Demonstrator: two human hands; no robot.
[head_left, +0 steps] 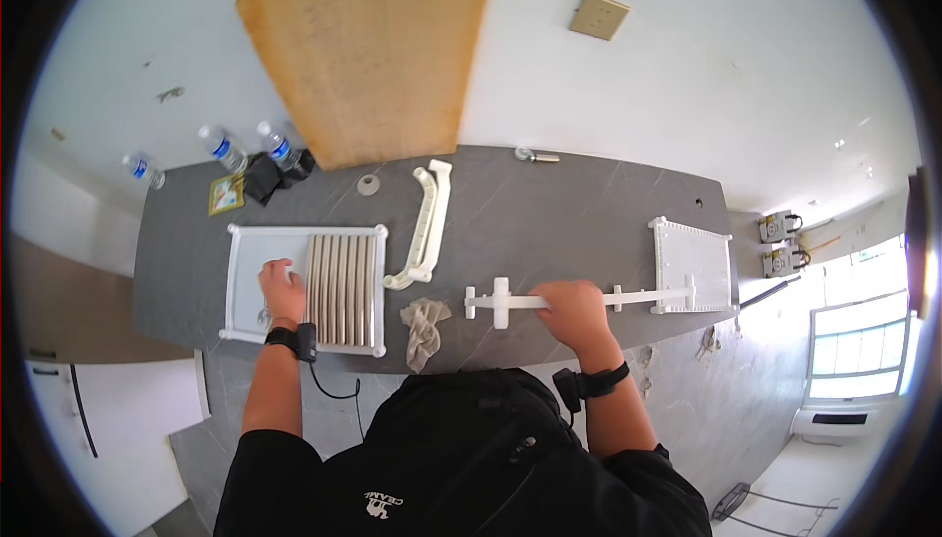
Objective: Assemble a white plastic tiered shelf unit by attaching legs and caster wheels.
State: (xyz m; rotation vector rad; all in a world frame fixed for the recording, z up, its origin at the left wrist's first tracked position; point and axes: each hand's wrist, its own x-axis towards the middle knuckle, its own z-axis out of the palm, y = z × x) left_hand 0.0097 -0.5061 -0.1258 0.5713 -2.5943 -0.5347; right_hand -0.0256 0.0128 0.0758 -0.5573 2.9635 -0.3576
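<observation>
My left hand is over the left part of a white-framed rectangular tray, its fingers curled in; whatever they hold, if anything, is hidden. Right beside it, a row of several shiny metal tubes lies side by side across the tray's right part. Small shiny bits show near my left wrist. My right hand is wrapped around a long white plastic bar with crosspieces, held level above the table's front edge. The bar's far right end overlaps a white perforated rack.
Two joined cream plastic brackets and a crumpled cloth lie mid-table. Behind are a tape roll, a small handled tool, water bottles, a black pouch and a yellow packet. A wooden board leans on the wall.
</observation>
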